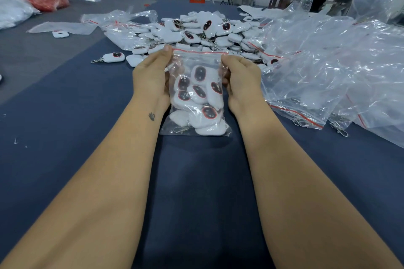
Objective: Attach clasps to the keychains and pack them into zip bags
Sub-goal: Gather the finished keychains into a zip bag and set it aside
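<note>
Clear plastic, red-striped at its top edge, makes up the zip bag (pixel 196 94) that both hands hold upright over the dark blue desk (pixel 76 116). The left hand (pixel 150 74) pinches the bag's top left corner between thumb and curled fingers, and the right hand (pixel 240 76) grips the top right corner the same way, so the seal strip is stretched taut between them, probably to line it up for pressing closed. Inside the bag sit several white keychains (pixel 200 90) with dark, red-rimmed ovals, and a metal clasp (pixel 181 130) shows near the bottom, which suggests this batch is packed and only the sealing remains. Just beyond the hands lies a heap of loose keychains (pixel 207 30), within easy reach for the next bag. Crumpled empty bags (pixel 328 61) pile up to the right, and one keychain (pixel 111 57) lies apart on the left.
</note>
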Action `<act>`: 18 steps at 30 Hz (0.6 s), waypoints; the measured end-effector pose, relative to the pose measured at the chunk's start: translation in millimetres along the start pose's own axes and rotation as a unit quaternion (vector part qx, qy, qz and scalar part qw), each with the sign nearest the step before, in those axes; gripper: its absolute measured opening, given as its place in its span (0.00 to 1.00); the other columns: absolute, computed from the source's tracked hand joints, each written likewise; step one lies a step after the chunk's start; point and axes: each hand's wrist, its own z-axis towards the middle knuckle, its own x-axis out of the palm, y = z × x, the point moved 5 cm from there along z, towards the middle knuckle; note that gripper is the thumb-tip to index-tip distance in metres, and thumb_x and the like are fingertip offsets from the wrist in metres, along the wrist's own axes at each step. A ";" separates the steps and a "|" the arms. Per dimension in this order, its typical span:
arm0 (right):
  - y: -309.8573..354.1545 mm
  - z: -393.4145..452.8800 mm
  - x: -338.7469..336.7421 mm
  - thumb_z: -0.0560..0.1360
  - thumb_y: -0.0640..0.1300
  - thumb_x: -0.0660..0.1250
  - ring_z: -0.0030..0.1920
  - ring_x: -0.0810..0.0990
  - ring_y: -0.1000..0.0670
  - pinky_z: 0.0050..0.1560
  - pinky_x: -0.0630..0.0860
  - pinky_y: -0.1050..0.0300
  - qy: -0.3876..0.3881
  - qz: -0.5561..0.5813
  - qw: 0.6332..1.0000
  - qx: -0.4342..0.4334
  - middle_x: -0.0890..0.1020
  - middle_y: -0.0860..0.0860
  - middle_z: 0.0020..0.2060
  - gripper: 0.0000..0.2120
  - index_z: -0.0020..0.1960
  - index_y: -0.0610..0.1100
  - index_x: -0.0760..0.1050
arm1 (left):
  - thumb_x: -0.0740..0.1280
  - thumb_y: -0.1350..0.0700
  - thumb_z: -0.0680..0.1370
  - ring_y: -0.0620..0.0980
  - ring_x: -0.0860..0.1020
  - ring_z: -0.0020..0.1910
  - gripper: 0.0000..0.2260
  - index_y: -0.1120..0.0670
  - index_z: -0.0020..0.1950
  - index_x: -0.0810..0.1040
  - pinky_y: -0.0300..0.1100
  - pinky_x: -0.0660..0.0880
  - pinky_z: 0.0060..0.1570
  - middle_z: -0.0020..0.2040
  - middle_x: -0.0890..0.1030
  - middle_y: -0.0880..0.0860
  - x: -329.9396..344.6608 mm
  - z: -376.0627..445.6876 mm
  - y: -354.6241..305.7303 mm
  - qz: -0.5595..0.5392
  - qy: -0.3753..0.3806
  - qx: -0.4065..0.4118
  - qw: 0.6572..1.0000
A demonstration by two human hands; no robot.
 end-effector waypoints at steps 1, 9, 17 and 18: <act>-0.4 0.1 0.0 0.76 0.34 0.67 0.21 0.69 0.57 0.23 0.67 0.65 -0.002 0.003 1.000 0.000 0.74 0.51 0.23 0.10 0.36 0.41 0.74 | 0.71 0.61 0.77 0.50 0.82 0.34 0.04 0.59 0.42 0.82 0.43 0.81 0.40 0.35 0.84 0.53 0.0 0.2 -0.1 0.006 -0.001 0.003 1.000; -1.6 2.3 -1.9 0.75 0.35 0.68 0.22 0.69 0.56 0.25 0.67 0.64 -0.006 -0.001 1.000 0.001 0.73 0.53 0.22 0.13 0.33 0.43 0.73 | 0.73 0.61 0.75 0.49 0.82 0.31 0.05 0.60 0.40 0.80 0.40 0.79 0.35 0.34 0.83 0.54 -5.8 4.0 1.8 0.034 -0.036 -0.031 0.998; -5.7 2.1 5.4 0.77 0.36 0.67 0.41 0.74 0.43 0.47 0.75 0.45 0.037 -0.067 0.997 -0.020 0.77 0.39 0.39 0.09 0.38 0.40 0.77 | 0.69 0.62 0.78 0.45 0.80 0.31 0.07 0.57 0.40 0.80 0.39 0.81 0.37 0.32 0.82 0.50 -5.2 4.7 2.0 0.055 -0.033 -0.005 0.998; -5.8 2.6 5.8 0.77 0.37 0.67 0.42 0.74 0.44 0.49 0.76 0.44 0.038 -0.069 0.997 -0.020 0.78 0.39 0.40 0.08 0.39 0.40 0.78 | 0.69 0.62 0.78 0.44 0.80 0.30 0.07 0.57 0.40 0.80 0.38 0.80 0.35 0.31 0.82 0.50 -4.6 4.6 1.8 0.056 -0.032 -0.005 0.998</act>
